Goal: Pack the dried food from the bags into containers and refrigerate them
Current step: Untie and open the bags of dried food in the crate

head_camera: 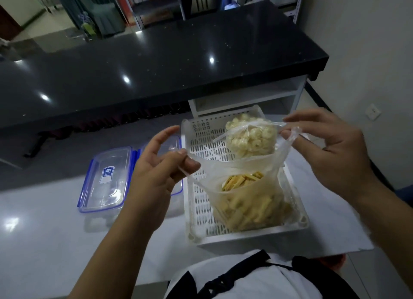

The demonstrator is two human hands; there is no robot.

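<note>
A clear plastic bag of yellow dried sticks stands in a white slotted basket, its mouth pulled wide. My left hand pinches the bag's left rim. My right hand pinches its right rim. Behind it in the basket lies a tied clear bag of pale round dried pieces. Left of the basket sits a clear container with a blue-clipped lid; a second one is mostly hidden behind my left hand.
The basket and containers rest on a white table, whose right edge is close to the basket. A raised black counter runs across behind. A white open shelf stands below it.
</note>
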